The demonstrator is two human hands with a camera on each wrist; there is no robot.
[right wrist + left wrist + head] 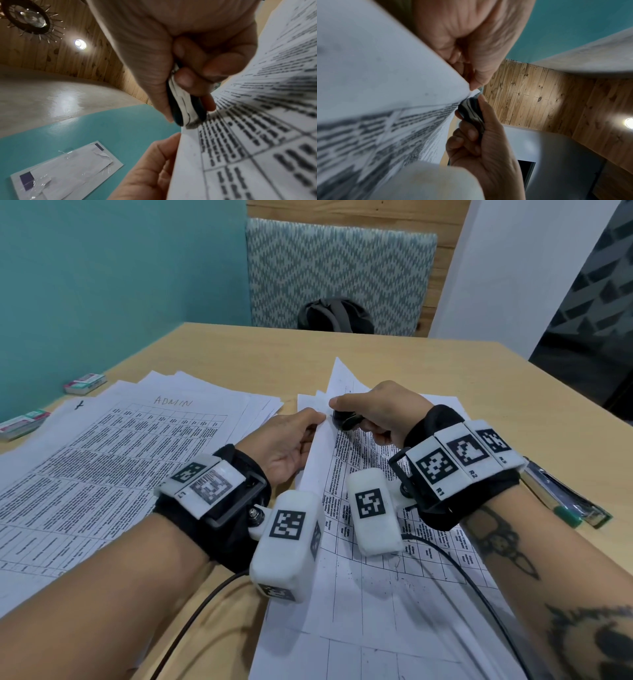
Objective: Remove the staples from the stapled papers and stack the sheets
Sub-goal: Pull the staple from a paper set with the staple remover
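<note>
Wooden table [239, 361], stapled papers [359, 508] corner pinched between left fingers [308, 419], staple remover [346, 419] alongside

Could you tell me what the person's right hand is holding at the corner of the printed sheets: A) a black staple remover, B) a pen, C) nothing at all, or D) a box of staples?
A: the right hand grips a black staple remover at the top corner of the printed sheets, while the left hand holds their edge; the wrist views show the same.
</note>
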